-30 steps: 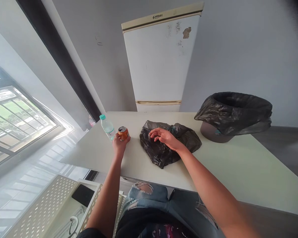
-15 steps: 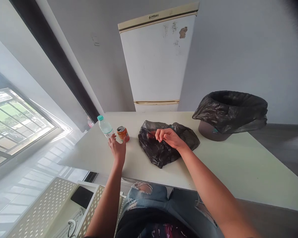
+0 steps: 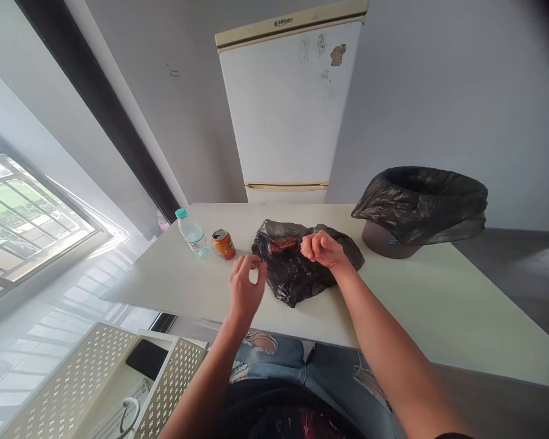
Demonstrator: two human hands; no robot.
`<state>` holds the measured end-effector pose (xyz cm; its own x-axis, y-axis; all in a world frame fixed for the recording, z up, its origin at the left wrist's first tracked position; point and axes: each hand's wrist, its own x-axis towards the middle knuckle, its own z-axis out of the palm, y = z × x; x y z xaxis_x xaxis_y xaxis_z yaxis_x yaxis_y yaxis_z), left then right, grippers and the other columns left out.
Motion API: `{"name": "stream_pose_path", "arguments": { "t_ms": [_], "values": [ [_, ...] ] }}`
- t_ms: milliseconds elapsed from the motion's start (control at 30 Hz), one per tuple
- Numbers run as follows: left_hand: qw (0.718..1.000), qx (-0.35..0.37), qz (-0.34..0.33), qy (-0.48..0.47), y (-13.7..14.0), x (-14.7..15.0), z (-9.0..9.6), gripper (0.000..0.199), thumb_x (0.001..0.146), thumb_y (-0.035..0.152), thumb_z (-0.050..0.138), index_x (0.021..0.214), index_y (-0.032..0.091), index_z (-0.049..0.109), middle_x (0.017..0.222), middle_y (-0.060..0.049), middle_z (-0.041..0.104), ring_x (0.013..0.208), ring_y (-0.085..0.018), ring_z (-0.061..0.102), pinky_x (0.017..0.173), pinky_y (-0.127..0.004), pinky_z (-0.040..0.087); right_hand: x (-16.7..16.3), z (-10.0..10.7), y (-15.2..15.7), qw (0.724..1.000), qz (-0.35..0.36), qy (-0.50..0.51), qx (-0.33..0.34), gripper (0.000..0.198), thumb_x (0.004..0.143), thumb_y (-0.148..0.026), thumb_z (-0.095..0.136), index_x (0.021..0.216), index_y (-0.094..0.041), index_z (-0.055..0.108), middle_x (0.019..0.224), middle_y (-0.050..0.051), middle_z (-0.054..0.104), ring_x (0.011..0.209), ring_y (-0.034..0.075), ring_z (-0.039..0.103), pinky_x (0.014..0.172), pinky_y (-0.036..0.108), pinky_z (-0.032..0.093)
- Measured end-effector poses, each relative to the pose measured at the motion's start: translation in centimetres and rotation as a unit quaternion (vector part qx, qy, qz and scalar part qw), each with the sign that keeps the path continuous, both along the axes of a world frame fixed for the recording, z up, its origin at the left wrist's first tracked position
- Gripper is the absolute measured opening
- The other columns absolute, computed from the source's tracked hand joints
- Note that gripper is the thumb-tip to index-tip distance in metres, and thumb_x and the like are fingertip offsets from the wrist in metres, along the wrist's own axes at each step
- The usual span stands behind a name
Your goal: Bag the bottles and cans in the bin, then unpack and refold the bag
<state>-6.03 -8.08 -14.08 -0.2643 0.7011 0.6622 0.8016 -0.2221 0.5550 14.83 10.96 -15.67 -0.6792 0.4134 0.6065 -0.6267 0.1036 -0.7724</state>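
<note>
Black bag (image 3: pixel 295 281) lies beneath right fingers (image 3: pixel 308 247); beside left fingers (image 3: pixel 243 266).

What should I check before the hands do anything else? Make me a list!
1. Bottle standing up: ok, its green cap is on top.
2. Orange can standing up: ok, beside the bottle, with no hand on it.
3. Black bag smoothed flat: not ok, it lies crumpled on the table.
4. Left hand touching the bag: cannot tell, its fingers curl by the bag's edge.
5. Right hand gripping the bag: cannot tell, its fingers curl over it.
6. Bin upright: ok.
</note>
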Motion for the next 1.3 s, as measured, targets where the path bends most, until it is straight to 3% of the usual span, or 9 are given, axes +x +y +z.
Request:
{"name": "stream_pose_path", "arguments": {
  "t_ms": [200, 400, 567, 733, 900, 1000, 1100, 1200, 1300],
  "values": [
    [0.999, -0.005, 0.048, -0.018, -2.0, -3.0, 2.0, 0.014, 0.103, 0.029, 0.060, 0.091, 0.023, 0.063, 0.083, 0.000, 0.067, 0.079, -0.017, 0.063, 0.078, -0.032, 0.050, 2.4, 0.4, 1.1, 0.998, 0.037, -0.027, 0.042, 0.051, 0.096, -0.048, 0.071, 0.055, -0.018, 0.070, 0.053, 0.005, 0.062, 0.045, 0.013, 0.050, 0.052, 0.029, 0.036],
    [0.990, -0.097, -0.100, 0.031, -1.2, 3.8, 0.3, 0.011, 0.099, 0.030, 0.070, 0.108, 0.024, 0.067, 0.106, -0.005, 0.072, 0.101, -0.024, 0.066, 0.092, -0.038, 0.054, 3.7, -1.5, 2.6, 0.976, 0.004, 0.208, -0.058, 0.067, 0.102, -0.052, 0.057, 0.044, -0.022, 0.044, 0.034, -0.005, 0.032, 0.031, 0.009, 0.023, 0.043, 0.026, 0.024],
    [0.977, -0.177, -0.040, 0.109, 3.1, 7.9, -2.9, 0.061, 0.087, 0.032, 0.084, 0.140, 0.021, 0.057, 0.135, -0.015, 0.063, 0.120, -0.036, 0.062, 0.099, -0.051, 0.054, 3.1, -2.1, 2.6, 0.988, 0.015, 0.150, -0.039, 0.070, 0.099, -0.055, 0.060, 0.041, -0.022, 0.041, 0.030, -0.005, 0.031, 0.029, 0.008, 0.025, 0.041, 0.025, 0.023],
    [0.980, -0.184, -0.005, 0.076, 5.7, 6.5, -3.8, 0.018, 0.098, 0.010, 0.060, 0.113, 0.020, 0.065, 0.108, -0.012, 0.069, 0.101, -0.028, 0.070, 0.088, -0.040, 0.055, 3.1, -1.5, 2.0, 0.997, 0.068, 0.034, 0.017, 0.073, 0.097, -0.062, 0.057, 0.037, -0.023, 0.042, 0.029, -0.002, 0.036, 0.028, 0.009, 0.031, 0.040, 0.025, 0.027],
    [0.999, 0.000, 0.007, -0.053, 4.7, 4.1, -1.3, 0.020, 0.103, 0.013, 0.046, 0.114, 0.023, 0.060, 0.104, -0.009, 0.071, 0.093, -0.024, 0.069, 0.082, -0.035, 0.052, 2.8, -0.6, 1.4, 0.965, 0.132, -0.194, 0.114, 0.054, 0.097, -0.043, 0.066, 0.049, -0.018, 0.064, 0.050, 0.005, 0.063, 0.042, 0.012, 0.050, 0.048, 0.026, 0.037],
    [0.994, 0.036, 0.012, -0.099, 3.5, 3.6, 0.6, 0.013, 0.105, 0.019, 0.047, 0.110, 0.023, 0.058, 0.095, -0.006, 0.070, 0.083, -0.021, 0.065, 0.079, -0.032, 0.051, 1.5, -0.6, 1.2, 0.950, 0.078, -0.266, 0.143, 0.047, 0.096, -0.038, 0.070, 0.054, -0.018, 0.063, 0.056, 0.001, 0.062, 0.052, 0.012, 0.052, 0.055, 0.026, 0.040],
    [0.992, 0.037, 0.001, -0.120, 2.3, 3.8, 1.8, 0.011, 0.107, 0.023, 0.046, 0.108, 0.023, 0.057, 0.091, -0.004, 0.069, 0.079, -0.019, 0.063, 0.076, -0.030, 0.050, -0.1, -0.9, 0.9, 0.944, -0.116, -0.274, 0.144, 0.048, 0.097, -0.042, 0.067, 0.057, -0.020, 0.054, 0.059, -0.003, 0.053, 0.060, 0.012, 0.046, 0.064, 0.028, 0.043],
    [0.992, 0.049, -0.003, -0.113, 1.7, 3.9, 2.1, 0.009, 0.105, 0.021, 0.046, 0.106, 0.024, 0.055, 0.093, -0.004, 0.068, 0.082, -0.019, 0.063, 0.077, -0.030, 0.051, -0.9, -1.4, 0.4, 0.907, -0.281, -0.276, 0.150, 0.037, 0.094, -0.045, 0.068, 0.067, -0.021, 0.059, 0.070, -0.001, 0.058, 0.069, 0.016, 0.052, 0.073, 0.032, 0.048],
    [0.992, 0.050, 0.003, -0.117, 1.6, 3.4, 1.6, 0.009, 0.104, 0.019, 0.047, 0.107, 0.023, 0.055, 0.099, -0.006, 0.068, 0.088, -0.020, 0.064, 0.082, -0.033, 0.053, -0.9, -1.7, 0.2, 0.881, -0.295, -0.326, 0.175, 0.025, 0.086, -0.045, 0.078, 0.096, -0.023, 0.073, 0.091, 0.004, 0.071, 0.085, 0.021, 0.063, 0.081, 0.035, 0.050]
  ]
}}
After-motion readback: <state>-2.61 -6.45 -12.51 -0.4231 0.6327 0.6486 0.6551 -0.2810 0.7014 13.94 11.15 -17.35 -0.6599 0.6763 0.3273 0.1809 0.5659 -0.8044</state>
